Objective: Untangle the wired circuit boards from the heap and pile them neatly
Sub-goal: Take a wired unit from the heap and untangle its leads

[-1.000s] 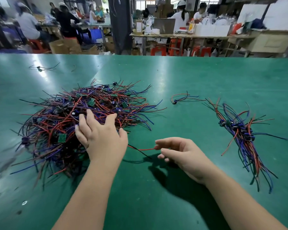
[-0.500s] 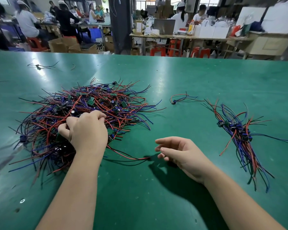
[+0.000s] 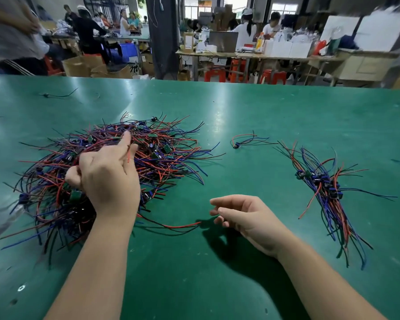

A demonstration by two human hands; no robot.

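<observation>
Left hand (image 3: 109, 179) grip pinches a red wire (image 3: 128, 155) over the heap (image 3: 166, 153). Right hand (image 3: 247, 218) grip loosely spread, empty, over tabletop (image 3: 240, 112).

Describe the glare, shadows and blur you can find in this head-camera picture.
Head view: white glare streaks cross the green table; the right hand casts a dark, soft-edged shadow toward the viewer; the left edge of the heap and the background workers are smeared by blur; the left hand, gripping wires, is fairly sharp.
</observation>
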